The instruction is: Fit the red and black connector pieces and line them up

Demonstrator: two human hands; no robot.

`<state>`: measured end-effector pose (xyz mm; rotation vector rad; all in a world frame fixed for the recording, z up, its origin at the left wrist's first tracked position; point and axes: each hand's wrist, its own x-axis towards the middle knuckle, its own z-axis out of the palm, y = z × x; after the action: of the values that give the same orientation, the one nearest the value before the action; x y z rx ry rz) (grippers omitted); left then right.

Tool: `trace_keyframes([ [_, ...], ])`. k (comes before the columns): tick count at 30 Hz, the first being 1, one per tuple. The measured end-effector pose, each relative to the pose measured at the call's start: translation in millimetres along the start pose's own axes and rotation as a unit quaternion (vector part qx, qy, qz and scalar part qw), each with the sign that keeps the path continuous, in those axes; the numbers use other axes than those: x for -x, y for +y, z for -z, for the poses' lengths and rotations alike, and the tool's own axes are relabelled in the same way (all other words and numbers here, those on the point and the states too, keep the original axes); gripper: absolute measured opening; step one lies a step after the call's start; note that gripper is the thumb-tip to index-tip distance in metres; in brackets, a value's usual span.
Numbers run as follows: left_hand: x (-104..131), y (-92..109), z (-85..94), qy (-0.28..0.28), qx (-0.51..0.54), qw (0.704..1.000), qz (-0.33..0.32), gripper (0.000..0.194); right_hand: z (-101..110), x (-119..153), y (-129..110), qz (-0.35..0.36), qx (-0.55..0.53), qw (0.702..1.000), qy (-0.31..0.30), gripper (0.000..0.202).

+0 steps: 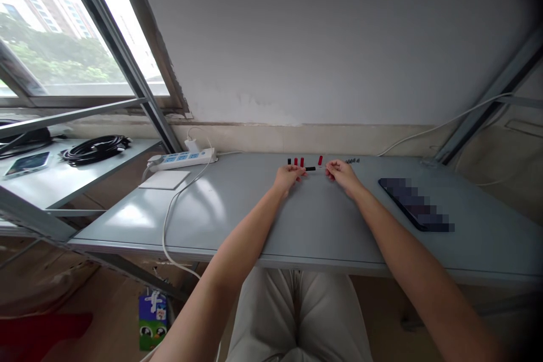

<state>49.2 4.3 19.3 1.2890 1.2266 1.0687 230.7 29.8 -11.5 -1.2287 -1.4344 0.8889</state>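
Observation:
My left hand (289, 177) is at the middle of the grey table (237, 198), its fingers closed on a small black cylinder (310, 168) that points to the right. A thin light piece extends from the cylinder's right end toward my right hand (339, 174), whose fingertips are pinched together; what they hold is too small to make out. Behind my left hand stand a black piece (289, 161) and two red pieces (302, 162). Another red piece (320, 160) lies behind the gap between my hands. Several small dark parts (353, 161) lie behind my right hand.
A phone (416, 205) lies on the right. To the left are a white power strip (182, 159), a flat white square (164, 180) and a white cable (169, 209) crossing the table's front edge. Coiled black cable (95, 150) rests on the far-left shelf.

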Motion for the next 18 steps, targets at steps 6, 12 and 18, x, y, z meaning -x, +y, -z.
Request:
trace_keyframes([
  [6, 3.5, -0.5, -7.2, -0.04, 0.006, 0.999, -0.005, 0.009, -9.8, 5.9, -3.8, 0.018, -0.004, 0.999, -0.042, 0.026],
  [12, -0.6, -2.1, -5.5, -0.049, 0.022, 0.998, -0.024, 0.01, -6.2, 6.5, -8.4, 0.013, 0.016, 0.999, -0.049, 0.03],
  [18, -1.4, -4.1, -5.7, -0.075, 0.011, 0.996, -0.046, 0.014, -6.4, 7.8, -9.0, 0.024, 0.041, 0.998, -0.049, 0.031],
])
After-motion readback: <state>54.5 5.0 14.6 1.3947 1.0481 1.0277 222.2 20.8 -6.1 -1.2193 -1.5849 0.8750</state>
